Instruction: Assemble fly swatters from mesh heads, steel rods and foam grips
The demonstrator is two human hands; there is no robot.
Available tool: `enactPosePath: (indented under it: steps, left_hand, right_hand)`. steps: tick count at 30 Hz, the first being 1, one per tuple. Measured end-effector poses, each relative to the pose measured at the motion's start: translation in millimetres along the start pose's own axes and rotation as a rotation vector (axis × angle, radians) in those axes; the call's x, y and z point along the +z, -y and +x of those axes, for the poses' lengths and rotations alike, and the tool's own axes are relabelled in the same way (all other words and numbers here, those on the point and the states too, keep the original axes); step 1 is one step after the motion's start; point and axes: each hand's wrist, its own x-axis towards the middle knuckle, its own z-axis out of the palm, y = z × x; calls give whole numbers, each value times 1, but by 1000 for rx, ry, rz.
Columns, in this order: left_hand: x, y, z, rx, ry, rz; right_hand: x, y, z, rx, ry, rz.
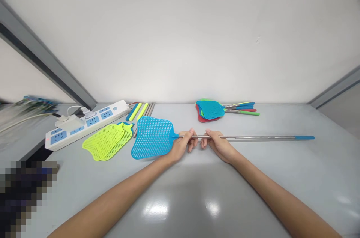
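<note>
A blue fly swatter (153, 137) with a long, extended metal rod lies level across the view, its head to the left and its blue handle grip (304, 137) at the far right. My left hand (184, 142) is closed round the rod just beside the swatter's head. A short way to the right, my right hand (215, 142) pinches the same rod between thumb and fingers. Bare metal shows in the gap between the two hands. Some of the fingers are curled under and partly hidden.
At the back lies a pile of swatters (210, 110) with short rods. Loose yellow swatter heads (104, 142), loose handle grips (135, 111) and metal rods (150, 109) lie left, beside a white power strip (87, 125) with plugs and cables. A wall (180, 42) stands behind the grey table (180, 193).
</note>
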Motion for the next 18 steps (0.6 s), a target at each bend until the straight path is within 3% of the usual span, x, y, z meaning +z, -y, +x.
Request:
enactPosePath:
  steps: [18]
  left_hand:
    - [-3,9,2,8,13,-105]
  right_hand:
    - [-1,0,0,13,-7,82]
